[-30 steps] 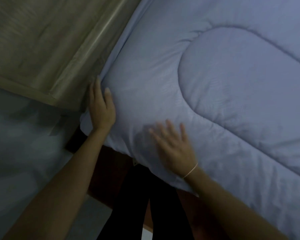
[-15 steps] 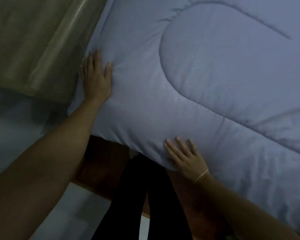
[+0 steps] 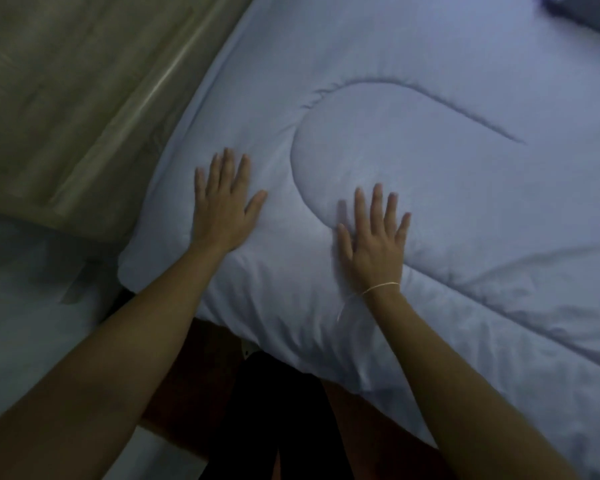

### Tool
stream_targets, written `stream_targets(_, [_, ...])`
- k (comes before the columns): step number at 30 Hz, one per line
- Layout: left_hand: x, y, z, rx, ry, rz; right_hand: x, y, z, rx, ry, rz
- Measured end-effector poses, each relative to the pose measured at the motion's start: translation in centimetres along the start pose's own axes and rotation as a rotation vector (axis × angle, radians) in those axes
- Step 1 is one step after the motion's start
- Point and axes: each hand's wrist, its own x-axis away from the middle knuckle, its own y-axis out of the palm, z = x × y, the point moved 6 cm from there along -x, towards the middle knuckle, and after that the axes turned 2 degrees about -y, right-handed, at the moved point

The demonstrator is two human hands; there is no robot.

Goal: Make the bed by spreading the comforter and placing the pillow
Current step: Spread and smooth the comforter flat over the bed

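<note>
A pale blue quilted comforter (image 3: 430,174) lies spread over the bed and fills most of the view, its corner hanging over the near left edge. My left hand (image 3: 224,206) lies flat, fingers spread, on the comforter near that corner. My right hand (image 3: 374,237) presses flat on the curved stitched seam, a thin string bracelet on its wrist. A dark shape, perhaps the pillow (image 3: 582,8), shows at the top right corner, mostly cut off by the frame.
An olive-green wooden surface (image 3: 66,109) runs along the bed's left side. A dark brown bed frame (image 3: 201,368) shows under the comforter's edge, with my dark-clothed legs (image 3: 278,427) in front of it. Pale floor (image 3: 32,289) lies at the left.
My left hand moved from the comforter's left edge inward onto its top. My right hand slid from the near edge up onto the curved seam. The view tilted up, showing more of the bed.
</note>
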Motion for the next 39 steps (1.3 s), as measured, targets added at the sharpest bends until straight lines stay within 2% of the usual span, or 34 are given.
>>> stream_targets(2, [0.4,0.3,-0.2,-0.020,0.024,0.006,1.3,2.0,0.4,0.012,0.006,-0.128])
stream_targets(4, [0.8,0.4,-0.2,-0.031,0.023,0.012,3.1,2.8,0.0,0.017,-0.022,-0.164])
stream_targets(11, [1.5,0.6,0.0,-0.066,0.008,0.031,6.4,3.6,-0.9,-0.011,-0.103,-0.135])
stream_targets(15, [3.1,0.7,0.0,-0.061,0.018,-0.014,12.5,4.6,-2.1,0.010,-0.318,-0.097])
stream_targets(19, [9.0,1.8,-1.4,-0.117,0.171,-0.048,19.4,6.9,-1.6,0.147,-0.627,-0.091])
stream_targets(24, [13.8,2.9,-3.7,-0.223,0.320,-0.200,20.9,7.3,-1.1,0.230,-0.719,-0.171])
stream_targets(27, [14.2,2.3,-3.8,-0.204,0.294,-0.320,20.3,6.0,-2.1,0.149,-0.643,-0.271])
stream_targets(32, [15.5,-0.7,-0.7,0.003,0.072,-0.457,20.0,1.4,-3.7,-0.007,-0.341,-0.317])
stream_targets(39, [15.5,-5.9,5.1,0.015,0.232,-0.482,21.4,-4.8,1.0,0.019,0.189,-0.419])
